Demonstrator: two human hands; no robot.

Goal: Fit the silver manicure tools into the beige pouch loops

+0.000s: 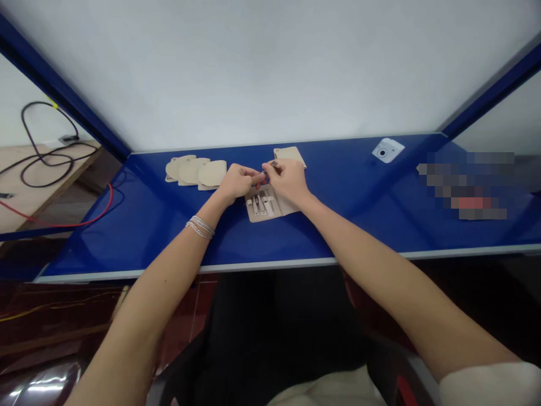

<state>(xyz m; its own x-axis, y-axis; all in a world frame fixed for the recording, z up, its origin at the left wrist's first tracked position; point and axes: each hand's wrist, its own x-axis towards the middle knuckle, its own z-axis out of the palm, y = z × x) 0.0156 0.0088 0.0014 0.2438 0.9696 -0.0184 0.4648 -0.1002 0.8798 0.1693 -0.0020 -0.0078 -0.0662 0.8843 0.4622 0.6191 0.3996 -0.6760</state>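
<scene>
A beige manicure case (pixel 262 215) lies unfolded on the blue table, with several small metal grooming tools (pixel 258 204) in its left half. Above this case my right hand (pixel 289 179) is closed in a pinch on a small, dark, shiny metal tool (pixel 274 163), whose exact kind is too small to tell. My left hand (pixel 239 181) meets it from the left, fingertips pinched together at the same spot; what they hold, if anything, is hidden. Just behind my right hand sits another beige case (pixel 291 153), partly covered by it.
Three closed beige cases (pixel 213 173) overlap in a row at the back left. A white instant camera (pixel 387 150) lies at the back right. Further right the picture is pixelated. Black cable (pixel 46 155) and red cable (pixel 91 221) lie at the left. A white wall stands behind the blue table (pixel 160 237).
</scene>
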